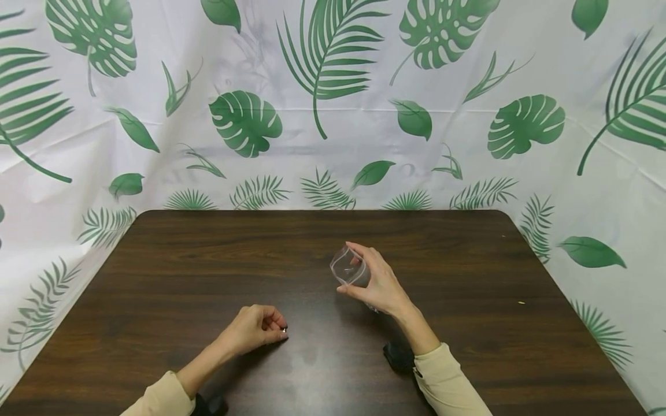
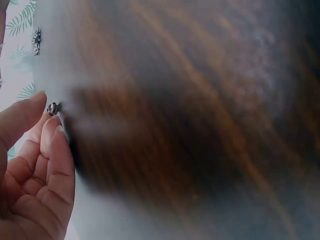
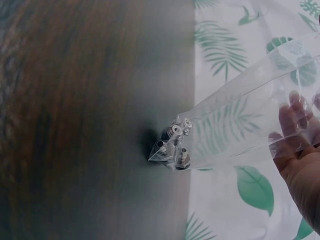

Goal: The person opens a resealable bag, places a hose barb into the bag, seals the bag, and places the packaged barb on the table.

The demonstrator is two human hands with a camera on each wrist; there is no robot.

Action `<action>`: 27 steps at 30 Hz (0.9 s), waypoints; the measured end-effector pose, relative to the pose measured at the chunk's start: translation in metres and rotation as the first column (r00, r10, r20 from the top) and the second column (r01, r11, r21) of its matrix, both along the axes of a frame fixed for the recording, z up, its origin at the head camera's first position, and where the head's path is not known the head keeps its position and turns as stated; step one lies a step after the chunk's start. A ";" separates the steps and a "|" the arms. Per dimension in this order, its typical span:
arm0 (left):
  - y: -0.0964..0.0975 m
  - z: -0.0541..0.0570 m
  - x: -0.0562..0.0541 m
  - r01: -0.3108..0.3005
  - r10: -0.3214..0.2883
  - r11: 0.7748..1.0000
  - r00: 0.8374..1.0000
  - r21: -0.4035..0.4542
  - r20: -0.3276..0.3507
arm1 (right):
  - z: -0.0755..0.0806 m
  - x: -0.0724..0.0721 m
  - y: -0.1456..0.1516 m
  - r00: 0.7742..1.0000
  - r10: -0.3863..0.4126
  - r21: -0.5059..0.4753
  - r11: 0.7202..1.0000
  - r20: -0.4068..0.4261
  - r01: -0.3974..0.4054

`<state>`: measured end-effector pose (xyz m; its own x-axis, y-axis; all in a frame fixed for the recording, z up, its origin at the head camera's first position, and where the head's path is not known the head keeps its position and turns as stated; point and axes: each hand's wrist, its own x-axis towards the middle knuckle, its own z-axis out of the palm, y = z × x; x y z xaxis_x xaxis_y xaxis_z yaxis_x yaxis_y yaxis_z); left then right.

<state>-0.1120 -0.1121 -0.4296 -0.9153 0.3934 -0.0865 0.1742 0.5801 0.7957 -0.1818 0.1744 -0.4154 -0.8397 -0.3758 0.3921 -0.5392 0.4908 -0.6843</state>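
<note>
My right hand (image 1: 382, 283) holds a clear plastic bag (image 1: 347, 267) upright, its mouth spread between thumb and fingers. In the right wrist view, several silvery metal fittings (image 3: 175, 131) lie in the bag's bottom corner, close to the tabletop. To the left, my left hand (image 1: 257, 328) is low over the table, pinching a small shiny metal fitting (image 2: 53, 108) between thumb and fingertips. Its exact shape is too small to tell. The bag's fittings (image 2: 36, 41) also show at the far left of the left wrist view.
A dark wood-grain table (image 1: 218, 254) spreads under both hands. A tiny yellow scrap (image 1: 521, 303) lies toward the right side. Behind hangs a white sheet (image 1: 359, 133) printed with green leaves. Dark wrist gear (image 1: 399, 356) sits by the right sleeve.
</note>
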 end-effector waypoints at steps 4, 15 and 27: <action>0.001 -0.002 0.000 0.005 -0.006 1.000 1.000 -0.028 -0.030 | 0.000 0.000 0.001 1.000 0.000 -0.004 1.000 -0.011 0.000; 0.005 -0.003 0.001 0.005 -0.012 0.997 0.996 -0.082 -0.089 | 0.001 0.000 0.002 1.000 0.003 -0.004 1.000 -0.004 -0.003; 0.008 0.011 -0.008 -0.047 0.047 0.999 0.997 0.003 -0.066 | 0.000 -0.001 0.001 1.000 -0.001 0.010 1.000 -0.029 0.001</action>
<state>-0.1199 -0.1042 -0.4189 -0.9366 0.3496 -0.0242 0.1991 0.5876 0.7843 -0.1823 0.1758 -0.4157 -0.8285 -0.3790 0.4123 -0.5581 0.4978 -0.6639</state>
